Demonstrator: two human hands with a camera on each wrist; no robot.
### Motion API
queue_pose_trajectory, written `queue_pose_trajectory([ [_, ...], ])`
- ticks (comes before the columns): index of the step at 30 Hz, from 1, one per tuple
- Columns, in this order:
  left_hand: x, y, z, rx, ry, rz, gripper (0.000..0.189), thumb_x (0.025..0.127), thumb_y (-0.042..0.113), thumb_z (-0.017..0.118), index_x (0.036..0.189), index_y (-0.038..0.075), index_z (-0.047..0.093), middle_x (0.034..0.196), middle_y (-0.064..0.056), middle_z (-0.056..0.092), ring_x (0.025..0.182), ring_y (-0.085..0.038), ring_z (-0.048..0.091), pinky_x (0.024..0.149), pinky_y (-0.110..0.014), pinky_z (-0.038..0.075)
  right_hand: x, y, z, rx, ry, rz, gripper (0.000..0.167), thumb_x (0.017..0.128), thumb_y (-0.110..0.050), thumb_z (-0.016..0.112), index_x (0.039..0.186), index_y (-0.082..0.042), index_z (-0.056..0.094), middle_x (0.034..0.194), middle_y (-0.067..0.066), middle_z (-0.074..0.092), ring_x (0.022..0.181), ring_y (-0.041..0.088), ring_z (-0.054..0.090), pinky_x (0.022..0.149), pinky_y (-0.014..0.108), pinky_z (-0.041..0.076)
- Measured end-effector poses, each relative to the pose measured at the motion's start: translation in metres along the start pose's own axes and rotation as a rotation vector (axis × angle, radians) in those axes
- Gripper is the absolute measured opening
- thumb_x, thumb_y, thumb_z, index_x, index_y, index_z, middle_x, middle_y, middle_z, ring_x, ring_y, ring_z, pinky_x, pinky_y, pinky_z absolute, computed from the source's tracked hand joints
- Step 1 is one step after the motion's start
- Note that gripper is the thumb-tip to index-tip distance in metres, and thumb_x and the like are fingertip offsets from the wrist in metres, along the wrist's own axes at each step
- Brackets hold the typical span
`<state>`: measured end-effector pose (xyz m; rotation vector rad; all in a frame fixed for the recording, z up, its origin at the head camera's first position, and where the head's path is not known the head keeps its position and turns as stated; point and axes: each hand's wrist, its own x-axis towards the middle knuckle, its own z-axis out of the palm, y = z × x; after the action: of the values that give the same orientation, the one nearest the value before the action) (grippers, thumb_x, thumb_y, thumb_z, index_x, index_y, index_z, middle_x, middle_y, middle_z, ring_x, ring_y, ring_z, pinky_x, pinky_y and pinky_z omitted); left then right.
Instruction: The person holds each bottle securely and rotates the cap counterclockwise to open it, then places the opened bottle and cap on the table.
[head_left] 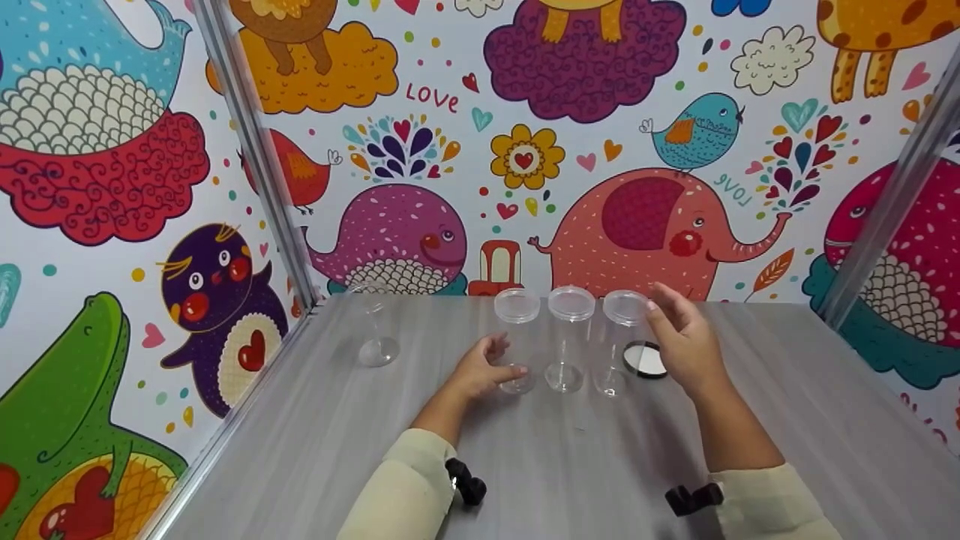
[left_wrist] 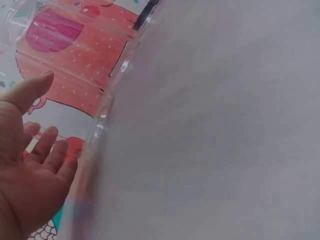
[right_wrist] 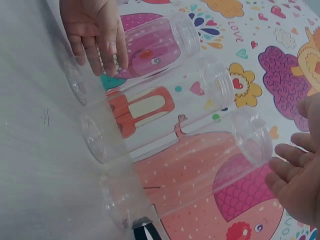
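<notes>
Three tall clear plastic jars stand upright side by side: a left jar [head_left: 517,307], a middle jar [head_left: 570,304] and a right jar [head_left: 624,309]. My left hand [head_left: 478,369] is beside the left jar, low down, with fingers relaxed and thumb apart. In the left wrist view the same hand [left_wrist: 37,175] holds nothing. My right hand [head_left: 688,346] is at the upper right side of the right jar, fingertips right at its rim. Seen from the right wrist, its fingers [right_wrist: 290,155] are loosely extended beside the jar's mouth.
Another clear jar [head_left: 377,351] stands apart at the left. A white disc with a black rim [head_left: 645,358] lies on the grey table [head_left: 570,472] beside the right jar. Cartoon-printed panels [head_left: 517,217] enclose the back and sides, with metal posts [head_left: 262,157] at the corners.
</notes>
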<state>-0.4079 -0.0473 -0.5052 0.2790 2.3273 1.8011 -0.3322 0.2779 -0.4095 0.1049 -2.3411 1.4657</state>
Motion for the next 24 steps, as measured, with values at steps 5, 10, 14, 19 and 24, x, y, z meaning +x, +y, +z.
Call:
queue_pose_trajectory([
  [5,-0.002,0.001,-0.005,-0.003,0.009,-0.006,0.088,0.085,0.036,0.092,0.159,0.019,0.048,0.164,-0.007,0.053,0.157,-0.031,0.044,0.130,-0.057,0.035,-0.003,-0.007,-0.001,0.013,0.027,-0.044,0.064,0.109,-0.053,0.053,0.164,-0.020,0.044,0.166,0.006,0.050,0.155,0.028,0.048,0.119,0.034,0.047],
  [10,-0.004,0.003,-0.009,-0.004,0.022,0.013,0.086,0.085,0.039,0.091,0.157,0.020,0.049,0.162,-0.010,0.054,0.155,-0.032,0.047,0.128,-0.057,0.039,-0.005,-0.011,0.000,0.068,0.032,-0.093,0.062,0.109,-0.049,0.058,0.162,-0.018,0.046,0.163,0.005,0.055,0.153,0.026,0.052,0.107,0.011,0.047],
  [14,-0.008,0.006,-0.011,-0.012,0.039,0.028,0.087,0.085,0.044,0.091,0.157,0.021,0.048,0.162,-0.012,0.053,0.153,-0.032,0.049,0.126,-0.058,0.042,-0.007,-0.013,0.001,0.102,0.026,-0.111,0.060,0.109,-0.045,0.060,0.160,-0.017,0.049,0.156,0.007,0.061,0.145,0.024,0.059,0.102,0.007,0.049],
  [19,-0.012,0.008,-0.008,-0.061,0.055,0.065,0.087,0.084,0.046,0.090,0.156,0.023,0.047,0.160,-0.012,0.053,0.156,-0.032,0.046,0.132,-0.053,0.033,-0.010,-0.015,0.003,0.092,0.012,-0.108,0.059,0.108,-0.048,0.061,0.158,-0.019,0.052,0.148,0.006,0.066,0.131,0.007,0.064,0.101,0.007,0.051],
  [24,-0.018,0.011,-0.005,-0.121,0.045,0.088,0.086,0.086,0.043,0.089,0.157,0.025,0.044,0.162,-0.009,0.053,0.161,-0.030,0.039,0.133,-0.051,0.031,-0.012,-0.017,0.006,0.087,-0.022,-0.119,0.059,0.107,-0.046,0.062,0.157,-0.016,0.053,0.147,0.007,0.067,0.123,-0.001,0.063,0.099,0.008,0.052],
])
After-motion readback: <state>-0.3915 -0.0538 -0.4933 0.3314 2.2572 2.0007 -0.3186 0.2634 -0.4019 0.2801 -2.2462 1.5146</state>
